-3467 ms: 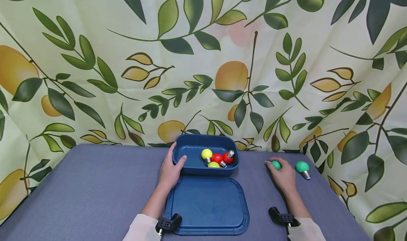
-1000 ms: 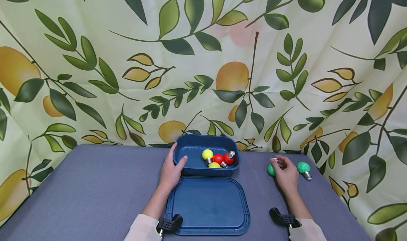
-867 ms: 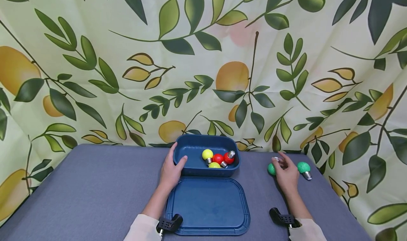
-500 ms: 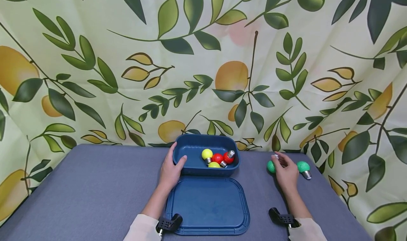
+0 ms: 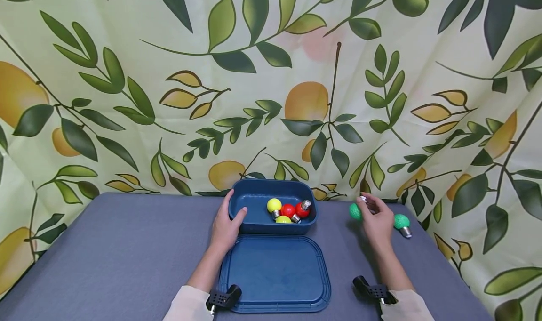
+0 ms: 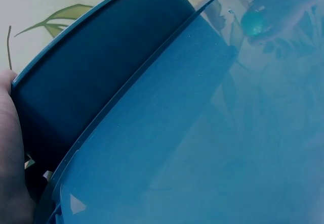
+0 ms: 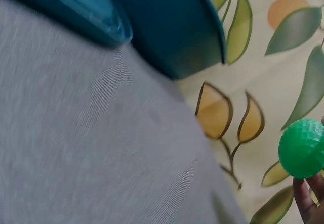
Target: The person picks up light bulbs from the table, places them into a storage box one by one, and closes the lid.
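Observation:
My right hand (image 5: 378, 223) pinches a green light bulb (image 5: 355, 212) by its metal base, the round textured globe pointing left. In the right wrist view the same green bulb (image 7: 302, 149) shows at the right edge, fingertips below it. My left hand (image 5: 226, 223) holds the left end of a blue plastic box (image 5: 271, 228), thumb at the front rim and fingers along the outside. Inside the box, toward its right, lie yellow bulbs (image 5: 274, 205) and red bulbs (image 5: 288, 211). A second green bulb (image 5: 402, 221) lies on the table, right of my right hand.
A flat blue lid (image 5: 275, 274) lies in front of the box and fills much of the left wrist view. The grey cloth-covered table (image 5: 139, 255) spreads to both sides. Behind it hangs a leaf-and-fruit patterned curtain (image 5: 262, 76).
The green bulb has been turned, its base now up in my right hand. Over the last half second it has risen and shifted slightly left. My left hand stays on the box.

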Demonstrator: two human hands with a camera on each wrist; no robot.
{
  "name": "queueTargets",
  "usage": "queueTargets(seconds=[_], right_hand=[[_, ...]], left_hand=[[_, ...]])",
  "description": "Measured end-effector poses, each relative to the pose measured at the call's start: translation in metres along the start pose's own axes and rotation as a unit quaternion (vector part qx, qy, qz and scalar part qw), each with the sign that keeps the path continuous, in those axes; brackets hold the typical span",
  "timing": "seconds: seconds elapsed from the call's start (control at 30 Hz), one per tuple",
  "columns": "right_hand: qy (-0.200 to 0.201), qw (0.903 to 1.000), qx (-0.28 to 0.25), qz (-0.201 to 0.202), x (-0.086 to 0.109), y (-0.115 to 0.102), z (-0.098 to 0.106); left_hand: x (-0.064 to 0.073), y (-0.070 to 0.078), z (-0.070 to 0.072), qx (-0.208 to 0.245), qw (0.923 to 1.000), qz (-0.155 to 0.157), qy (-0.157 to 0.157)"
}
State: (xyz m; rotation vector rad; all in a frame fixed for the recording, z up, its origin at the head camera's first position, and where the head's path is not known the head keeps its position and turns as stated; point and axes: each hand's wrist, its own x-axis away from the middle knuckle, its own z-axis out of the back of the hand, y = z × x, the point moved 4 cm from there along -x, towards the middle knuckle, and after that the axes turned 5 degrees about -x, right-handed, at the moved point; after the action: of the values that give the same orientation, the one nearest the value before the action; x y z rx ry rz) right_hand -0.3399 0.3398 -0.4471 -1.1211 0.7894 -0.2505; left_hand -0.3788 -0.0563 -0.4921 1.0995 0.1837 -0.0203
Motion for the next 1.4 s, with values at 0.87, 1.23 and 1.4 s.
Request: queueTargets(seconds=[0.87, 1.23, 1.4], right_hand=[[-0.062, 0.9935, -0.059, 0.075, 0.002, -0.093, -0.039], [-0.093, 0.9906, -0.083, 0.057, 0.002, -0.113, -0.069], [-0.096, 0.9884, -0.107, 0.050, 0.002, -0.115, -0.080]], left_hand=[[0.002, 0.003, 0.001, 0.007, 0.9999, -0.004, 0.007], [0.003, 0.003, 0.002, 0.009, 0.9999, -0.004, 0.012], [0.002, 0.002, 0.001, 0.009, 0.9999, -0.005, 0.013]])
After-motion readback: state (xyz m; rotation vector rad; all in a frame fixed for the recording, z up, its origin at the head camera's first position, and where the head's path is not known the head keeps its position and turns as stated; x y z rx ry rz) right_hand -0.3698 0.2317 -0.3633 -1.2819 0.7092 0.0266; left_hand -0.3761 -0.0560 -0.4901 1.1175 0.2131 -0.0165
